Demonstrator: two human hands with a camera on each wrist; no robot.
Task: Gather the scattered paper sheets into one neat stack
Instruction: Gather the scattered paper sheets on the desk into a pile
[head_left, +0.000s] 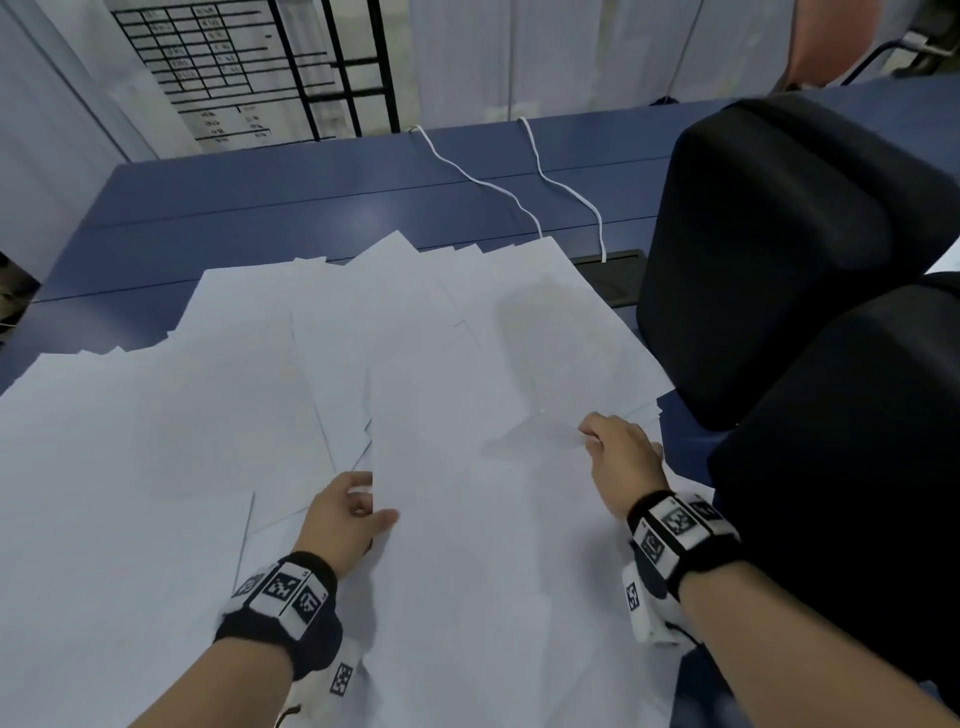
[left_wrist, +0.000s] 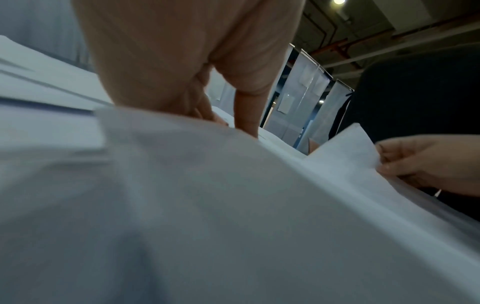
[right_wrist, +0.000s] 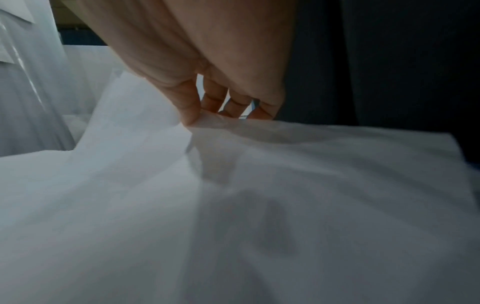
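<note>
The paper sheets (head_left: 322, 374) are plain white and unprinted, spread in a loose, overlapping layer with corners and edges pointing in different directions; they cover the lower and central part of the head view and lie on a blue table (head_left: 311, 208). One top sheet (head_left: 467, 457) runs from the centre of the frame toward the lower edge, between the two hands. The left hand (head_left: 345, 514), lower centre-left, grasps the left edge of this sheet: the thumb lies on top of the paper and the fingers are curled beneath the edge. The right hand (head_left: 621, 457), centre-right, pinches the right edge of a sheet between thumb and fingers; the right wrist view shows the thumb (right_wrist: 191, 111) pressed onto the paper with the fingers behind it, and the paper lifted and creased at that point. The left wrist view shows the same pinch, with a raised paper corner (left_wrist: 345, 148) at the right of the frame. Both wrists carry black bands with square black-and-white markers. Two black chair backs (head_left: 779, 249) occupy the right side of the head view, touching or just beside the right border of the paper layer. Two white cords (head_left: 566, 192) run across the table at upper centre. No containers are visible.
</note>
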